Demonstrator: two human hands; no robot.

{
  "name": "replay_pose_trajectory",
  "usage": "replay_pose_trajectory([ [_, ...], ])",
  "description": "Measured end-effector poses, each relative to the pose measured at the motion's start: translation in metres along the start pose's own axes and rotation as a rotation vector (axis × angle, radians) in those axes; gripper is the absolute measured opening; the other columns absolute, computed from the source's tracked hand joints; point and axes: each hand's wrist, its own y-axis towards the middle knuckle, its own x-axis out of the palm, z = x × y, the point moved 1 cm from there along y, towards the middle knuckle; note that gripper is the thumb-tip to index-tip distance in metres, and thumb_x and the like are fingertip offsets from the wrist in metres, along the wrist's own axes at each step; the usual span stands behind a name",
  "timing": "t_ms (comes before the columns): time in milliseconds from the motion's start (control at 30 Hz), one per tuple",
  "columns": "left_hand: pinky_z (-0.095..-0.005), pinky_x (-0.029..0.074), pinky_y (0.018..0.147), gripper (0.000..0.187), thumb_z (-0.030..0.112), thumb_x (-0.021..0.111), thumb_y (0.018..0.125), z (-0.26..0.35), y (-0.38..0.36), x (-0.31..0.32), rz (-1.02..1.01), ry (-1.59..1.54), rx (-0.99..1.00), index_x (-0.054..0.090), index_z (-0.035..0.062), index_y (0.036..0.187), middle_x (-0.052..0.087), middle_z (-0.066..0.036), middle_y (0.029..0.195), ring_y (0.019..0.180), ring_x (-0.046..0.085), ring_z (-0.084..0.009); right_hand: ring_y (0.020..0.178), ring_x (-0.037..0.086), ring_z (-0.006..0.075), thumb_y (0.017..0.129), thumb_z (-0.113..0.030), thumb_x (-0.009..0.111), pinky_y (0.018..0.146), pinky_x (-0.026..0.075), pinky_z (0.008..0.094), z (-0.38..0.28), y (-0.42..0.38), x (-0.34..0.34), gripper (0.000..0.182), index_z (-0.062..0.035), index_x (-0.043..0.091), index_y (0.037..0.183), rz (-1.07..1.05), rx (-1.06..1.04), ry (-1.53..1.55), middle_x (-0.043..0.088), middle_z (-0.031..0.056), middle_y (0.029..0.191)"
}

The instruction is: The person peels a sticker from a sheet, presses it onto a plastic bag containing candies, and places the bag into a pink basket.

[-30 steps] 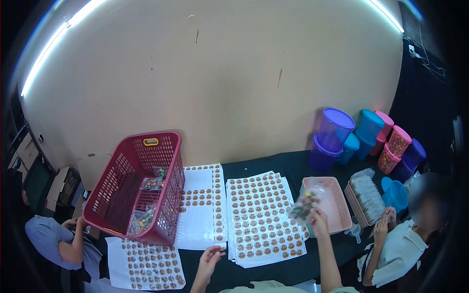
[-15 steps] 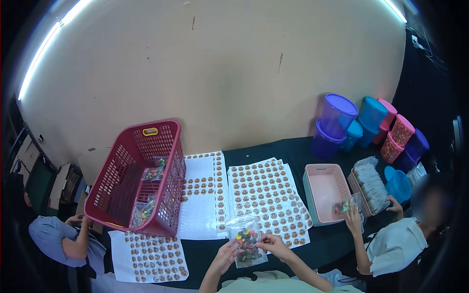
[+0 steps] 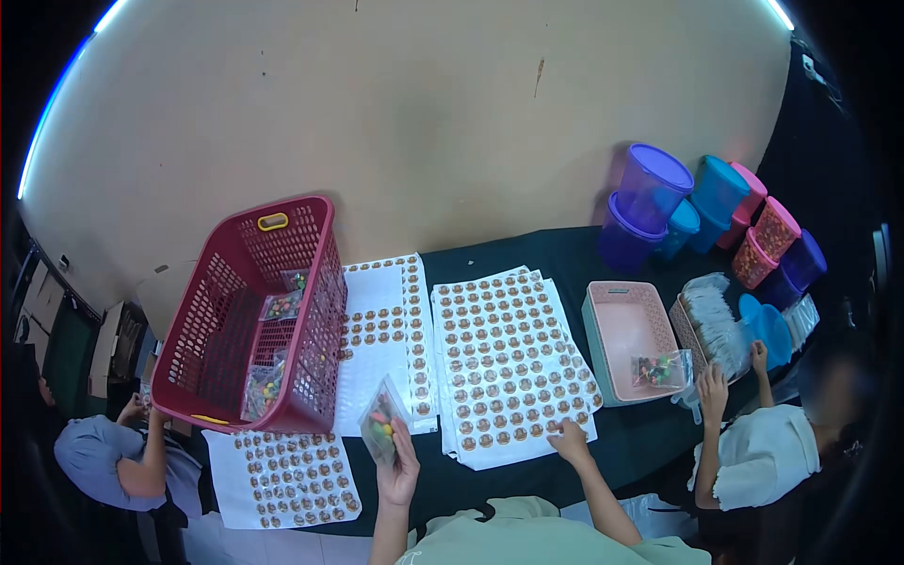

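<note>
My left hand [image 3: 400,468] is closed round a clear plastic bag of colourful candies [image 3: 382,426], held up and tilted in front of the red basket. My right hand [image 3: 573,445] touches the lower right part of a stack of sheets [image 3: 508,372] printed with rows of small round brown stickers. Its fingers look curled together over a sticker there; whatever may be between the fingertips is too small to make out.
A tall red basket [image 3: 325,367] holding several candy bags stands at left, beside more sticker sheets [image 3: 381,325]. To the right are a pink tray [image 3: 629,294] with one candy bag, a basket of flat packets [image 3: 718,330] and stacked tubs [image 3: 650,202]. People work at both sides.
My left hand has carried the candy bag left and turned it on edge. My right hand has let go of the bag and moved right onto the sheets. The right-hand person's bag now lies in the tray.
</note>
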Motion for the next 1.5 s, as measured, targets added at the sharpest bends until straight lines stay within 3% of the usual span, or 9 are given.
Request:
replay_pose_trajectory([
  [67, -0.0326, 0.046, 0.087, 0.035, 0.008, 0.056, 0.079, -0.001, -0.001, 0.003, -0.016, 0.015, -0.014, 0.046, -0.0047, 0.111, 0.053, -0.019, 0.109, 0.102, 0.054, -0.0247, 0.090, 0.049, 0.0357, 0.068, -0.005, 0.058, 0.077, 0.041, 0.0412, 0.016, -0.011, 0.025, 0.025, 0.0049, 0.050, 0.090, -0.004, 0.138, -0.046, 0.048, 0.0213, 0.090],
  [133, -0.0323, 0.046, 0.087, 0.037, 0.008, 0.058, 0.078, -0.004, -0.002, 0.004, -0.069, 0.115, 0.021, 0.047, -0.0048, 0.111, 0.053, -0.019, 0.109, 0.102, 0.054, -0.0250, 0.086, 0.048, 0.0350, 0.070, -0.004, 0.057, 0.078, 0.040, 0.0407, 0.008, -0.025, 0.033, 0.025, 0.0043, 0.047, 0.090, 0.232, 0.027, -0.191, 0.046, 0.0196, 0.090],
  [467, -0.0313, 0.045, 0.087, 0.036, 0.016, 0.055, 0.081, -0.009, -0.006, -0.002, -0.089, 0.392, -0.111, 0.049, 0.0041, 0.115, 0.054, -0.012, 0.112, 0.103, 0.053, -0.0213, 0.077, 0.048, 0.0286, 0.059, 0.002, 0.059, 0.068, 0.041, 0.0371, 0.054, -0.010, 0.067, 0.020, -0.0022, 0.048, 0.076, 0.312, 0.001, 0.061, 0.048, 0.0126, 0.074],
  [667, -0.0276, 0.046, 0.078, 0.034, 0.025, 0.044, 0.087, -0.013, -0.011, -0.007, 0.024, 1.049, 0.175, 0.044, 0.0121, 0.119, 0.050, -0.004, 0.115, 0.099, 0.052, -0.0177, 0.062, 0.052, 0.0146, 0.063, -0.002, 0.067, 0.056, 0.043, 0.0258, 0.025, -0.010, 0.050, 0.020, -0.0012, 0.052, 0.076, 0.186, 0.129, 0.469, 0.054, 0.0052, 0.069],
  [733, -0.0264, 0.048, 0.073, 0.034, 0.027, 0.042, 0.088, -0.023, -0.012, -0.009, 0.135, 1.515, 0.323, 0.044, 0.0097, 0.117, 0.052, -0.003, 0.113, 0.097, 0.054, -0.0171, 0.058, 0.050, 0.0102, 0.064, -0.003, 0.070, 0.054, 0.042, 0.0222, -0.007, -0.008, 0.032, 0.021, -0.0017, 0.053, 0.076, -0.095, 0.235, 0.969, 0.053, 0.0018, 0.066],
  [800, -0.0278, 0.050, 0.071, 0.033, 0.025, 0.043, 0.089, -0.013, -0.011, -0.010, 0.077, 1.578, 0.238, 0.044, 0.0082, 0.117, 0.053, -0.005, 0.111, 0.094, 0.055, -0.0164, 0.060, 0.053, 0.0084, 0.071, -0.003, 0.065, 0.056, 0.042, 0.0189, -0.043, -0.010, 0.010, 0.012, -0.0010, 0.057, 0.080, -0.130, 0.181, 1.006, 0.056, 0.0020, 0.070],
  [900, -0.0313, 0.050, 0.074, 0.033, 0.017, 0.046, 0.088, -0.038, -0.001, -0.013, 0.128, 1.955, 0.457, 0.041, 0.0048, 0.119, 0.053, -0.008, 0.110, 0.095, 0.055, -0.0157, 0.071, 0.058, 0.0105, 0.079, -0.009, 0.059, 0.063, 0.045, 0.0197, -0.088, -0.010, -0.020, 0.015, 0.0003, 0.059, 0.091, -0.264, 0.245, 1.283, 0.061, 0.0057, 0.080],
  [1267, -0.0230, 0.041, 0.080, 0.047, 0.012, 0.055, 0.084, -0.057, 0.001, -0.027, -0.022, 2.390, 0.467, 0.034, -0.0063, 0.122, 0.053, -0.009, 0.102, 0.091, 0.051, -0.0103, 0.072, 0.055, 0.0084, 0.075, 0.000, 0.061, 0.068, 0.044, 0.0201, -0.196, -0.029, -0.068, 0.020, 0.0032, 0.057, 0.095, -0.275, -0.270, 1.070, 0.060, 0.0054, 0.079],
  [1500, -0.0244, 0.040, 0.083, 0.045, 0.014, 0.052, 0.086, -0.066, -0.007, -0.023, -0.047, 2.268, 0.481, 0.034, -0.0068, 0.122, 0.051, -0.011, 0.108, 0.095, 0.051, -0.0125, 0.069, 0.053, 0.0053, 0.072, -0.001, 0.064, 0.060, 0.039, 0.0181, -0.209, -0.036, -0.068, 0.023, 0.0009, 0.054, 0.093, -0.248, -0.271, 1.032, 0.060, 0.0045, 0.076],
])
